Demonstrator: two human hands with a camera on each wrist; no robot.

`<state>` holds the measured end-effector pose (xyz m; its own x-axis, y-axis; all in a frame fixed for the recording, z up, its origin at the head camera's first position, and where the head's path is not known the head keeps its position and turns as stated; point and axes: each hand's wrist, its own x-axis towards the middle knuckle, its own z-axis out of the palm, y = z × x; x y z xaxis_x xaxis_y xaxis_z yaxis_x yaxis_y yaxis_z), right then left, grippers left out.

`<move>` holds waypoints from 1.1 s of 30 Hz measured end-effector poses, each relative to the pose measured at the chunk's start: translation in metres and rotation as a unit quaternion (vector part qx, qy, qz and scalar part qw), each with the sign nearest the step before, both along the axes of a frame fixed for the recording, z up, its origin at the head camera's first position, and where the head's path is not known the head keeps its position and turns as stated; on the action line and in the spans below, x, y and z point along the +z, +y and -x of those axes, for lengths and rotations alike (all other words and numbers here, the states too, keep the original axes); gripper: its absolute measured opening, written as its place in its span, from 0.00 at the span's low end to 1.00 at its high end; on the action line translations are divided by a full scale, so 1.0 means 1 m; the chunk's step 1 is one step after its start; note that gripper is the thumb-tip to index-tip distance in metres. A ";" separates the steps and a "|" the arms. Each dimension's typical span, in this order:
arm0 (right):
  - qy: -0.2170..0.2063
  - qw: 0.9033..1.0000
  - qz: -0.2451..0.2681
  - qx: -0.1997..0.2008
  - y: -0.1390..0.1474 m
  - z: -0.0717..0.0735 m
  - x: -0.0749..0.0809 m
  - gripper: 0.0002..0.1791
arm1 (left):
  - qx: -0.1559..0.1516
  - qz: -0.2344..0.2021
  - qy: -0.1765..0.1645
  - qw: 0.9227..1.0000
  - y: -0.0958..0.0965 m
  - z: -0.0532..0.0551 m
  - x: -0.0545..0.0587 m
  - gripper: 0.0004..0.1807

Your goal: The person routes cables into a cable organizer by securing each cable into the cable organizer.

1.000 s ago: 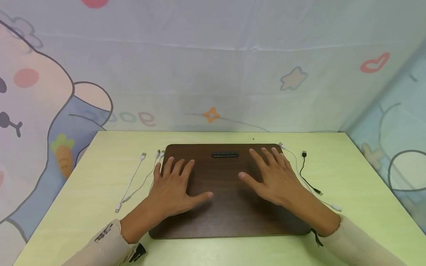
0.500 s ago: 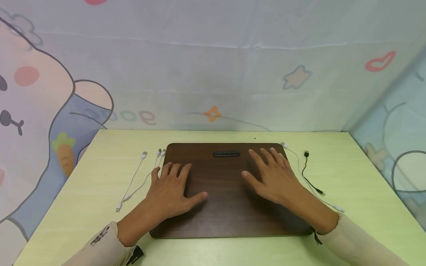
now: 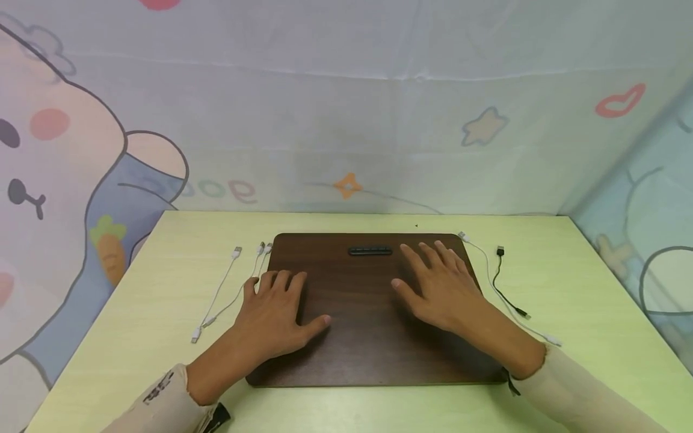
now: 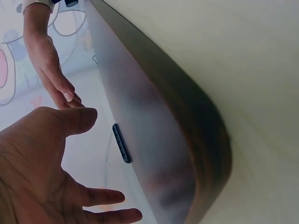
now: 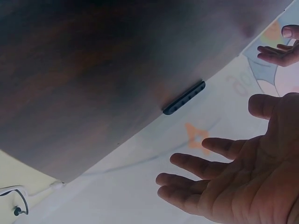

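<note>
A dark brown wooden board (image 3: 352, 355) with rounded corners lies on the table. Near its far edge sits a small dark ridged bar (image 3: 370, 250), which shows in both wrist views too. My left hand (image 3: 271, 319) hovers over the board's left side, fingers spread and holding nothing. Above the board's right side is my right hand (image 3: 441, 288), its fingers also apart and its palm bare. The left wrist view shows a gap between the left hand (image 4: 42, 158) and the board; in the right wrist view the right hand (image 5: 247, 172) likewise stands off from it.
Several white cables, one a white cable (image 3: 219, 288), lie left of the board. To its right are a longer white cable (image 3: 489, 273) and a short black cable (image 3: 500, 288). A printed cloth (image 3: 346, 120) hangs behind the pale table (image 3: 574, 288).
My left hand has drawn back slightly toward the near left. The right hand has shifted only a little left. The board, bar and cables keep their places while the head view shifts slightly.
</note>
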<state>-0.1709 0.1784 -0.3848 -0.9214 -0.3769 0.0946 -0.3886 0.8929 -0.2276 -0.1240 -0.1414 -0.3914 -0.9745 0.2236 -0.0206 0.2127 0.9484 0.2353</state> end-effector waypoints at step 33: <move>0.019 1.000 -0.008 0.015 -0.010 -0.002 0.000 0.38 | 0.030 0.015 -0.007 0.999 -0.019 -0.010 0.001 0.42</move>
